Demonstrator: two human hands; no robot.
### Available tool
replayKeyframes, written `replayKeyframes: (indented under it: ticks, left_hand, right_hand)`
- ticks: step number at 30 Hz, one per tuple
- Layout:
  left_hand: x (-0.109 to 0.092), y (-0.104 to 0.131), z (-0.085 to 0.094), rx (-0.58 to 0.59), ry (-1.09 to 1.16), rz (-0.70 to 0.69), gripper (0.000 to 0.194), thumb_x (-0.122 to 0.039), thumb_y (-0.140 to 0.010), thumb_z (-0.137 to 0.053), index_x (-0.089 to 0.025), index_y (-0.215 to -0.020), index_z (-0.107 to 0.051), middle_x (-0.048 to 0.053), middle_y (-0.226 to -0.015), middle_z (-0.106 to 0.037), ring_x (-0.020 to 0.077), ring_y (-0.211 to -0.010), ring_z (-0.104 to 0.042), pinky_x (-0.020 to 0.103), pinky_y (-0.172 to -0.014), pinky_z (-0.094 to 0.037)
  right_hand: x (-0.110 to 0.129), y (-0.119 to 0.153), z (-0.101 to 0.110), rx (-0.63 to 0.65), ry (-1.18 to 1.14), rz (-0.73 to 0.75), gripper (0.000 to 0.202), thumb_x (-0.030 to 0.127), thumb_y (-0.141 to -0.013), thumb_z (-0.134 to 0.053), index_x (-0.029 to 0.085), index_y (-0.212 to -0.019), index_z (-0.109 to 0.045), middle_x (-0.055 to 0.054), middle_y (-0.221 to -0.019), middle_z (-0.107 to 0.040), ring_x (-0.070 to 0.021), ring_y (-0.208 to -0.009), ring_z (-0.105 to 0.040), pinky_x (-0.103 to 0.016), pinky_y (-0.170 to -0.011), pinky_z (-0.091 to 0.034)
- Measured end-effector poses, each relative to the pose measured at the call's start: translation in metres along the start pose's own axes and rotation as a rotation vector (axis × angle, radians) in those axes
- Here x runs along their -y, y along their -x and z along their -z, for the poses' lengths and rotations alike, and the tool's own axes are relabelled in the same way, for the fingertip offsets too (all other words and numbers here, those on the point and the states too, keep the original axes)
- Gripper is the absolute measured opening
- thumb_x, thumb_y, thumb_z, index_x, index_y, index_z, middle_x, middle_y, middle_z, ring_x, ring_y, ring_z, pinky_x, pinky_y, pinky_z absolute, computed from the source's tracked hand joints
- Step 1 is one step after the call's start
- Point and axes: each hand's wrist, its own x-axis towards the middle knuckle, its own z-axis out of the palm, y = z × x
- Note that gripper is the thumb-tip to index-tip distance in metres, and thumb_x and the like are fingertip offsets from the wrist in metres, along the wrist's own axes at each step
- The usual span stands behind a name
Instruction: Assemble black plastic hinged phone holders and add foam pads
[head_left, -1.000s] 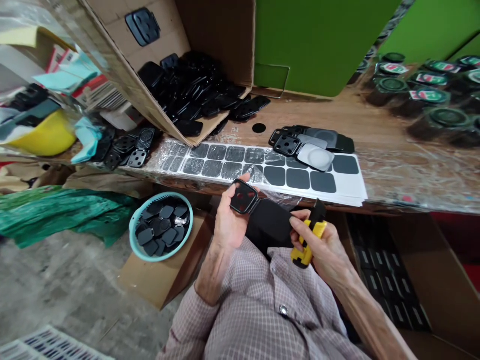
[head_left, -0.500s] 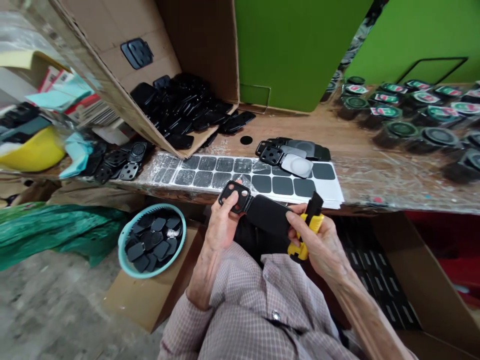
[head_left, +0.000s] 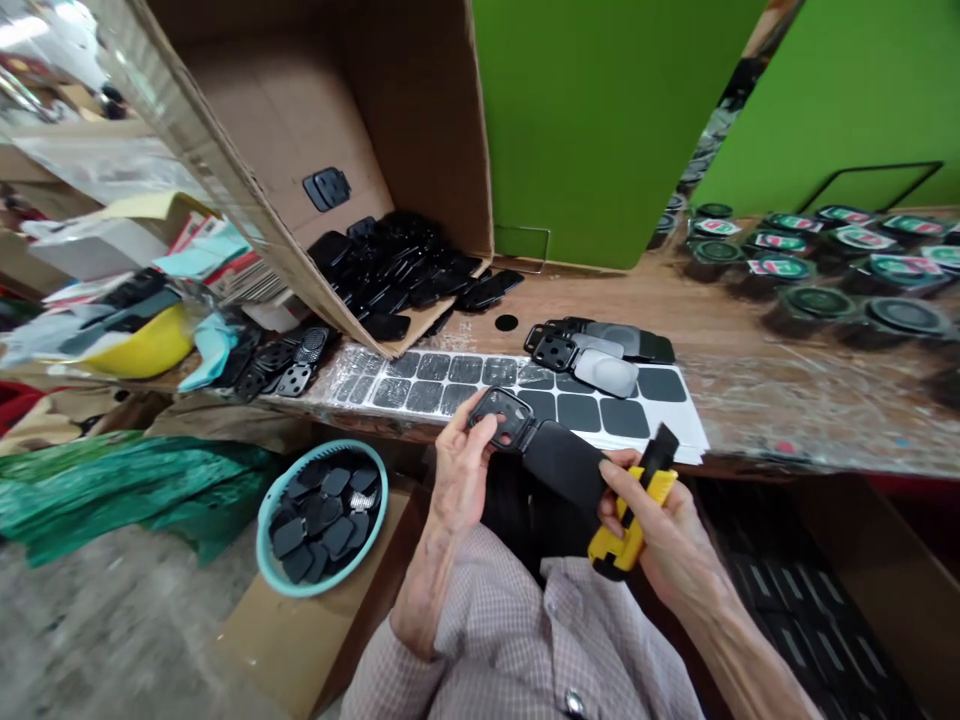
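My left hand (head_left: 463, 465) is closed on one end of a black hinged plastic piece (head_left: 566, 462), its thumb over the holed square section. The other section is a smooth flat panel reaching right. My right hand (head_left: 660, 510) pinches that panel's far edge and also grips a yellow utility knife (head_left: 628, 535), black end pointing up. Whether its blade is out I cannot tell. Just beyond the hands, a sheet of dark square stickers (head_left: 577, 410) lies along the bench edge. Several similar hinged pieces (head_left: 606, 372) lie on it, one with a pale grey panel.
A cardboard box (head_left: 277, 240) on its side holds a heap of black pieces (head_left: 405, 265). Below left, a light-blue basket (head_left: 262, 545) holds more. Lidded round tubs (head_left: 814, 310) stand at right on the wooden bench (head_left: 750, 400), before green panels (head_left: 600, 120). Another carton of black pieces (head_left: 802, 610) sits below right.
My view has tilted upward, so the bench and hands appear lower and slightly farther right. Both hands keep their hold on the hinged piece, and the knife remains in the right one.
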Motion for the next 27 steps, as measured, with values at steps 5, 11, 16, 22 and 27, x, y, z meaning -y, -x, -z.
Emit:
replayKeyframes:
  ticks: [5,11,16,22,27]
  left_hand:
    - [-0.002,-0.006,-0.010,-0.001,0.007,0.002,0.038,-0.027,-0.065,-0.081,-0.020,-0.101,-0.072,0.001,-0.082,-0.072,0.0101,-0.067,-0.063,0.021,-0.063,-0.051]
    - [-0.002,-0.009,-0.023,0.006,-0.067,-0.140,0.033,-0.026,-0.069,-0.079,-0.021,-0.100,-0.073,0.001,-0.085,-0.072,0.0118,-0.076,-0.066,0.020,-0.064,-0.051]
    - [-0.004,-0.011,-0.028,0.009,-0.061,-0.137,0.032,-0.025,-0.071,-0.079,-0.022,-0.102,-0.071,0.000,-0.085,-0.073,0.0110,-0.076,-0.066,0.018,-0.065,-0.050]
    - [0.006,0.017,-0.028,0.237,0.091,0.138,0.025,-0.032,-0.085,-0.066,-0.019,-0.106,-0.069,0.004,-0.098,-0.073,0.0160,-0.090,-0.066,0.026,-0.080,-0.050]
    - [0.016,0.036,-0.009,-0.020,-0.017,0.392,0.036,-0.033,-0.074,-0.076,-0.019,-0.107,-0.069,0.004,-0.092,-0.074,0.0192,-0.090,-0.068,0.030,-0.084,-0.049]
  right_hand:
    - [0.004,0.004,-0.003,-0.003,-0.038,0.014,0.041,0.043,-0.064,-0.084,0.018,-0.082,-0.057,0.005,-0.051,-0.053,-0.0057,-0.042,-0.042,-0.015,-0.037,-0.032]
    - [0.001,0.004,0.000,0.003,-0.050,0.027,0.038,0.041,-0.069,-0.082,0.018,-0.084,-0.056,0.004,-0.052,-0.055,-0.0056,-0.042,-0.042,-0.016,-0.039,-0.032]
    - [0.000,0.008,0.001,-0.015,0.002,0.078,0.036,0.042,-0.071,-0.080,0.018,-0.088,-0.059,0.002,-0.056,-0.058,-0.0061,-0.045,-0.045,-0.016,-0.042,-0.035]
    - [-0.010,0.027,-0.006,0.021,-0.012,0.004,0.036,0.045,-0.073,-0.078,0.019,-0.088,-0.058,0.000,-0.060,-0.062,-0.0072,-0.046,-0.048,-0.016,-0.042,-0.037]
    - [-0.009,0.017,-0.004,0.096,0.145,-0.031,0.039,0.051,-0.074,-0.075,0.016,-0.089,-0.065,-0.001,-0.065,-0.061,-0.0064,-0.047,-0.046,-0.016,-0.039,-0.033]
